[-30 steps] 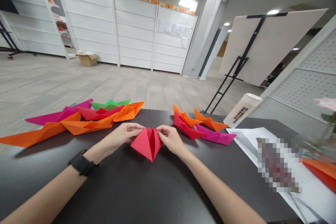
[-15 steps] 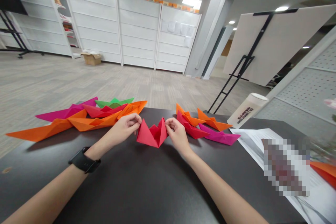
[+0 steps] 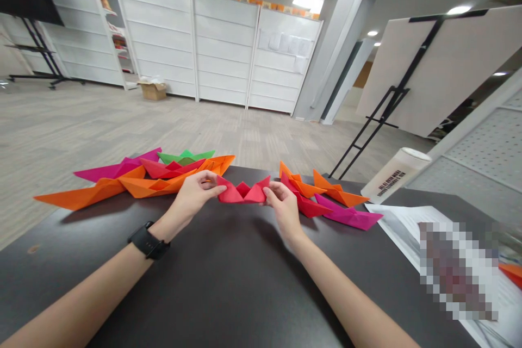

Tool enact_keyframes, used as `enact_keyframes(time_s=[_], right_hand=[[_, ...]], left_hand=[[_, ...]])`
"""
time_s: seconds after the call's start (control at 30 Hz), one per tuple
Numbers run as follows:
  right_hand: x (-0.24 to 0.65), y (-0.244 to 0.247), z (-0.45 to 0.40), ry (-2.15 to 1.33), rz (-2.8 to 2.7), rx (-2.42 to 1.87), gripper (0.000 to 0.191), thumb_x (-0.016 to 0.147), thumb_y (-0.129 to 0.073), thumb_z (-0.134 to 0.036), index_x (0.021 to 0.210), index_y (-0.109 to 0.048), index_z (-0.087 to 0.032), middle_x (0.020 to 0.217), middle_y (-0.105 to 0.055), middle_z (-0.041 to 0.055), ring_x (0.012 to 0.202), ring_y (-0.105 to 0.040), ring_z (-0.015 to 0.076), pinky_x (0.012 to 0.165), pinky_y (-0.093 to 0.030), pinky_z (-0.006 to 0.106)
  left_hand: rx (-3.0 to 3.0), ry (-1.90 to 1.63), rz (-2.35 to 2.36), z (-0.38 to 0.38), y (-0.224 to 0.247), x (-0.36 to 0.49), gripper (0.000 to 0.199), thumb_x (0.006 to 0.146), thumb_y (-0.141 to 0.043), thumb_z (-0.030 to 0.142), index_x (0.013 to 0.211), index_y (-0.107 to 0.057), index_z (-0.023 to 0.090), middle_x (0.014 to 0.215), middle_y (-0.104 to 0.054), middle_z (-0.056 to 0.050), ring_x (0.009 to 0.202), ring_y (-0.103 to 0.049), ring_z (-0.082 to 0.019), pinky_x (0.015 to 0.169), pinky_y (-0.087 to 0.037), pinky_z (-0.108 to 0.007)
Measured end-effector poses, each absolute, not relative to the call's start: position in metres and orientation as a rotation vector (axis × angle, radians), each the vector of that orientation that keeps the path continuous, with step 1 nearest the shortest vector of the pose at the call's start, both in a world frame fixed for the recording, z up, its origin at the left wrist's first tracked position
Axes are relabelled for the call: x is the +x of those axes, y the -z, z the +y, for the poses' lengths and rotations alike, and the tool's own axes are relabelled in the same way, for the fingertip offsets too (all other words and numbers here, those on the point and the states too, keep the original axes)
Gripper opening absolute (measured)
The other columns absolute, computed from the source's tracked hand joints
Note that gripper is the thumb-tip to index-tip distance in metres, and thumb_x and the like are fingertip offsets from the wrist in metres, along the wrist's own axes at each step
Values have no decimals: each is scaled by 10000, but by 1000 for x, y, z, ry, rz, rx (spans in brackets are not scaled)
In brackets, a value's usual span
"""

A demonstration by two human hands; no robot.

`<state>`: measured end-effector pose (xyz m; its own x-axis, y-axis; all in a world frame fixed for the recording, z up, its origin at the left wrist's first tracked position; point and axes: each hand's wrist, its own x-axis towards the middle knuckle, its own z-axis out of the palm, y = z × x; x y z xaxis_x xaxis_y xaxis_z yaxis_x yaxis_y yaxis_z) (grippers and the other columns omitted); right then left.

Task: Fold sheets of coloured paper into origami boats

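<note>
A red folded paper boat (image 3: 243, 193) is held up by both ends above the dark table, its small middle peak facing me. My left hand (image 3: 200, 189) pinches its left tip between thumb and fingers. At the other end, my right hand (image 3: 281, 199) grips the right tip the same way. Close behind my left hand lie an orange paper boat (image 3: 153, 186) and another red paper boat (image 3: 169, 169). Just right of my right hand sits a darker red paper boat (image 3: 310, 205), beside a magenta paper boat (image 3: 348, 213).
Further left are a long orange boat (image 3: 89, 194), a magenta boat (image 3: 118, 166) and a green boat (image 3: 186, 157). Orange boats (image 3: 339, 190) stand at the right. A white cylinder (image 3: 395, 175) and printed papers (image 3: 402, 223) rest on the table's (image 3: 228, 288) right side.
Both hands have raised the red boat and drawn its ends apart, so it is wider and flatter. The view has swung slightly left.
</note>
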<state>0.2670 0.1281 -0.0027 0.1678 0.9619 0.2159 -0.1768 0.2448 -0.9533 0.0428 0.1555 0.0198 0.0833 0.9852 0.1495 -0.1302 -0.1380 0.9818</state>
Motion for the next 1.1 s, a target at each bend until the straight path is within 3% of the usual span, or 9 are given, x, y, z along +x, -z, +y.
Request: enact_keyframes(time_s=[0.13,0.27,0.4,0.53,0.73,0.87,0.97,1.1], right_hand=[[267,0,127,-985,-951,-886,289,710,-805,-336,849,-577,-227,816,-633,-32,719,-623,128,638,-576,265],[266,-2,126,-1047,-962,-850,396,688,-822,-292,985,-565,-247,843,-661,-33,746,-640,133,688,-576,274],[267,-2,127,-1097,-984,-948,277,731,-775,-388,845,-612,-196,878,-692,19,813,-660,159,780,-592,317],[269,1,128,-1085,-1015,-987,334,731,-776,-449,772,-541,-216,774,-692,-5,791,-677,176,822,-602,381],[268,2,127,-1082,-903,-917,406,701,-825,-428,726,-473,-227,677,-635,-48,729,-675,157,866,-609,422],[260,1,122,-1177,-966,-848,360,688,-842,-386,862,-579,-213,866,-710,1,846,-705,183,856,-615,416],[256,0,121,-1222,-1025,-911,424,642,-873,-398,914,-637,-175,923,-742,57,812,-727,217,801,-629,426],[259,-2,122,-1229,-907,-913,387,638,-881,-417,757,-594,-186,799,-741,40,775,-748,229,808,-634,423]], left_hand=[[1175,-1357,934,155,-20,45,394,603,-878,265,783,-541,167,756,-644,47,686,-663,-111,681,-534,-235],[1214,-1350,897,156,-19,45,397,642,-857,273,829,-521,171,840,-685,11,749,-690,-124,717,-532,-230],[1132,-1407,880,154,-21,46,469,650,-856,261,908,-469,199,868,-686,30,736,-699,-112,698,-544,-221],[1161,-1194,849,150,-24,47,594,629,-875,235,1094,-507,199,999,-731,-47,862,-730,-193,752,-605,-328],[1187,-1223,842,149,-20,51,378,699,-835,287,988,-674,104,965,-765,-97,892,-730,-218,856,-606,-378],[1196,-1247,881,148,-19,52,426,662,-857,285,999,-677,96,974,-770,-113,879,-732,-238,831,-608,-400],[1205,-1227,870,148,-19,54,411,672,-851,301,984,-676,98,975,-767,-110,863,-729,-225,818,-608,-384],[1103,-1290,837,145,-21,59,355,671,-854,311,900,-664,117,872,-755,-55,795,-719,-182,816,-610,-361]])
